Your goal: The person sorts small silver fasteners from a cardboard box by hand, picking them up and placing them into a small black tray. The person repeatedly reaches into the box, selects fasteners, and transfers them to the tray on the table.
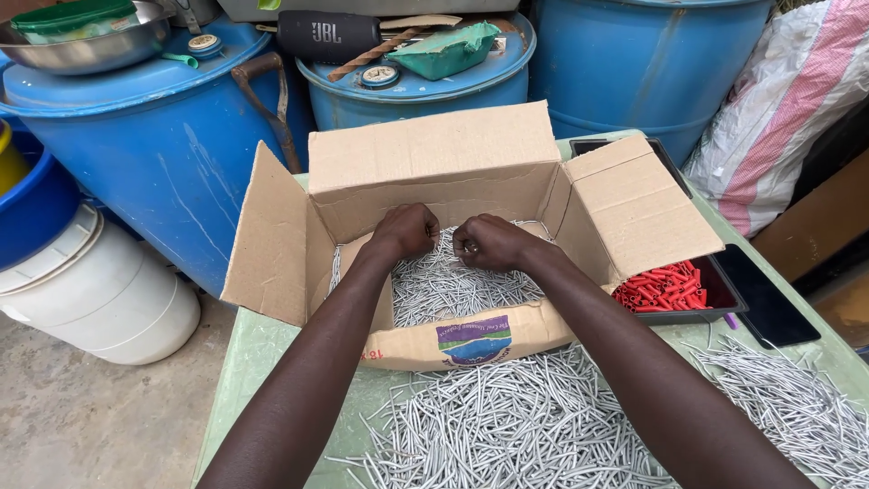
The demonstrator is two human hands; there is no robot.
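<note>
An open cardboard box (434, 163) stands on a pale green table (253, 362), partly filled with thin silver metal rods (453, 290). Both my hands are inside the box over the rods. My left hand (407, 232) is closed in a fist, and it looks to grip a few rods, though I cannot see them clearly. My right hand (484, 243) is closed too, pinching some rods at its fingertips. The two hands sit close together, a small gap between them. A large loose heap of the same silver rods (525, 426) lies on the table in front of the box.
A black tray (715, 290) holds several red plastic pieces (665, 288) to the right of the box. A dark flat phone (769, 303) lies beside it. Blue drums (163, 136) stand behind, a white bucket (100, 290) at left, a striped sack (787, 109) at right.
</note>
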